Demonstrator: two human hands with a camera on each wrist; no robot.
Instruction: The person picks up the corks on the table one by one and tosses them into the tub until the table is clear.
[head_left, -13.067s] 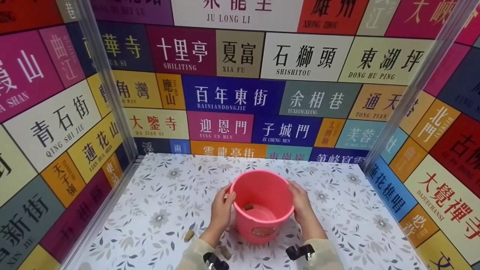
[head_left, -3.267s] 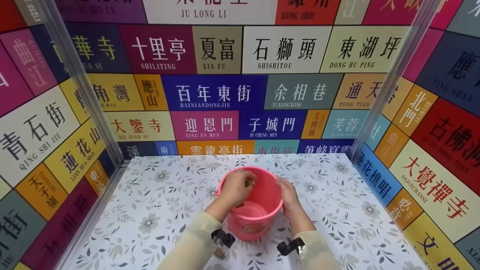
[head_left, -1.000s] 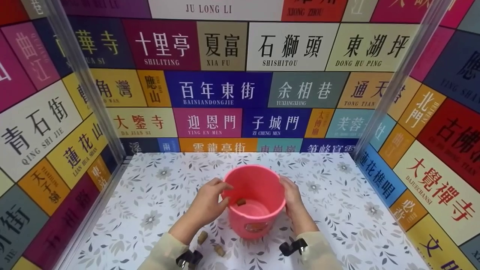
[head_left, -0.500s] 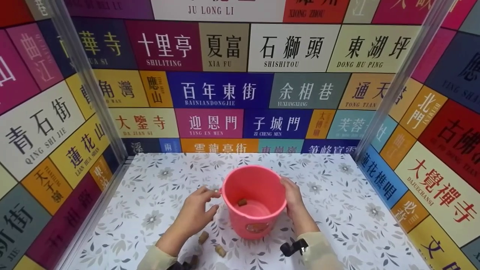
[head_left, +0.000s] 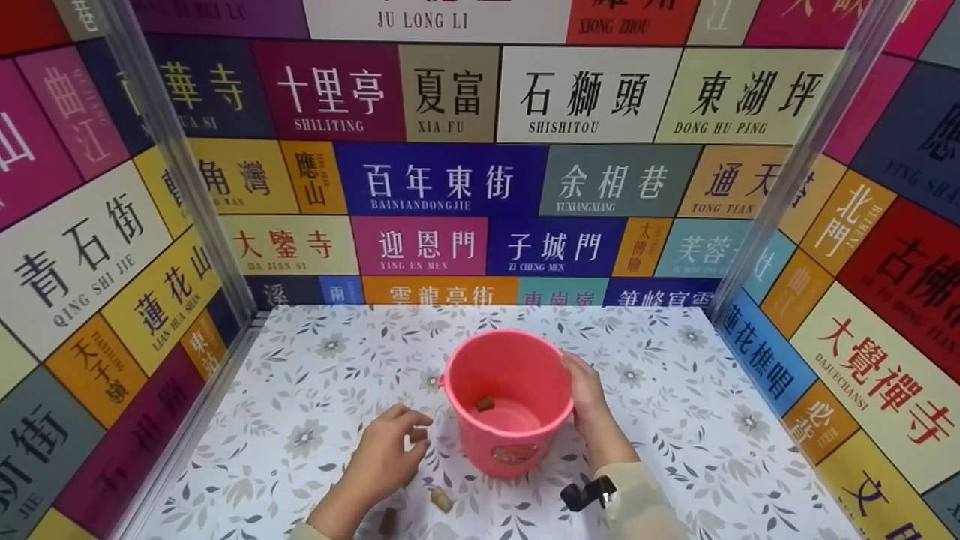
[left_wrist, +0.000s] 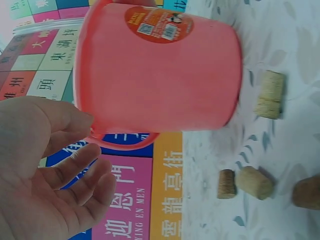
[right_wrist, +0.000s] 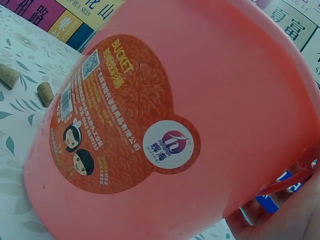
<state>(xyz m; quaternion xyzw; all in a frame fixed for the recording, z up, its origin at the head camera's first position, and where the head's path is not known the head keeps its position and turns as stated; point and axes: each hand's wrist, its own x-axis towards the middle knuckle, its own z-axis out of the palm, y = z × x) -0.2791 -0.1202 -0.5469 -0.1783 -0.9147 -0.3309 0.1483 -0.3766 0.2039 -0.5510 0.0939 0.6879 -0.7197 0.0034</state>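
Observation:
A pink plastic bucket (head_left: 510, 442) stands upright on the table, with a cork (head_left: 485, 403) lying inside it. My right hand (head_left: 592, 397) grips the bucket's right side near the rim; in the right wrist view its fingers (right_wrist: 239, 224) curl by the handle. My left hand (head_left: 386, 454) hovers left of the bucket, apart from it, fingers loosely bent and holding nothing. Below that hand lie several corks on the tabletop: a pale cork (head_left: 441, 499), a darker cork (head_left: 388, 521), and more in the left wrist view, such as a small brown cork (left_wrist: 226, 184).
The table has a white cover (head_left: 300, 390) with a leaf and flower print. Colourful sign-printed panels stand close on the left (head_left: 97, 300), at the back (head_left: 450, 180) and on the right (head_left: 892, 315). An orange label (right_wrist: 115, 115) is on the bucket's side.
Both hands held the bucket at first; later the left hand reached inside it. Since then the left hand has come out and moved down and left, above the corks. The right hand stays on the bucket.

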